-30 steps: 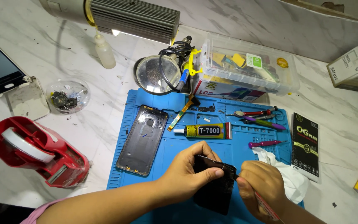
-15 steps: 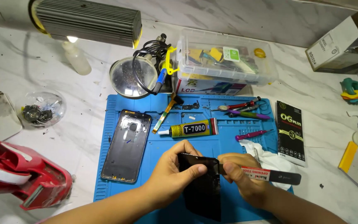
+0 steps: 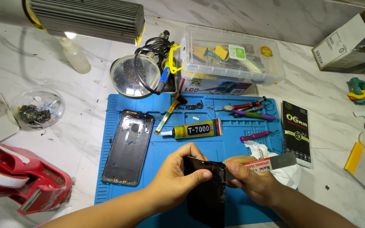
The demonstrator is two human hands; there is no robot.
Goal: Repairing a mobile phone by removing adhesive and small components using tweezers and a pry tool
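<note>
My left hand (image 3: 177, 178) grips a black phone (image 3: 207, 197) tilted on edge over the blue work mat (image 3: 161, 147), fingers on its top and thumb on its face. My right hand (image 3: 250, 179) holds a thin flat metal opening tool (image 3: 280, 161) with a red and white label, its blade pressed against the phone's right edge. A separate dark phone back cover (image 3: 128, 145) lies flat on the mat to the left. A yellow and black glue tube (image 3: 193, 129) lies just beyond my hands.
Screwdrivers and tweezers (image 3: 250, 112) lie at the mat's far right, a white cloth (image 3: 258, 150) beside my right hand. A clear parts box (image 3: 229, 59), round magnifier lamp (image 3: 134, 76), black packet (image 3: 296, 131), red tape dispenser (image 3: 22, 181) and bowl of screws (image 3: 36, 110) surround the mat.
The view swung down and left. My right hand brought the flat metal tool up against the phone's right edge. My left hand kept hold of the phone.
</note>
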